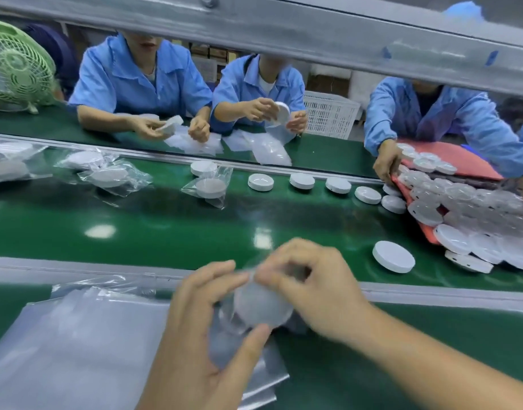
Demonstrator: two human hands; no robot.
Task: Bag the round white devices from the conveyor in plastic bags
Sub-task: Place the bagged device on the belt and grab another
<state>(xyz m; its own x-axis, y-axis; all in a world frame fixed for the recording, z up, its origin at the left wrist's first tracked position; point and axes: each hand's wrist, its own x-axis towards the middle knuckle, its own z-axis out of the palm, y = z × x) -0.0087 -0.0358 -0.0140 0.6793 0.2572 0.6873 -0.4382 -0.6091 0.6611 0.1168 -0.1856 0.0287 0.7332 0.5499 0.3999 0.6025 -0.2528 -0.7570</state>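
Note:
Both my hands hold one round white device point(261, 304) inside a clear plastic bag above the near table edge. My left hand point(201, 329) grips the bag and device from below, thumb on the front. My right hand point(310, 288) pinches the bag's top edge over the device. A stack of empty plastic bags point(76, 344) lies at the lower left. One loose device point(394, 256) sits on the green conveyor point(165, 226) to the right. More bare devices point(302, 180) stand in a row along the belt's far side.
Bagged devices point(208, 186) lie on the belt at the left. A heap of devices on red sheets point(467, 208) fills the right end. Three people in blue coats work across the belt. A green fan point(16, 66) stands far left; a white crate point(329, 113) behind.

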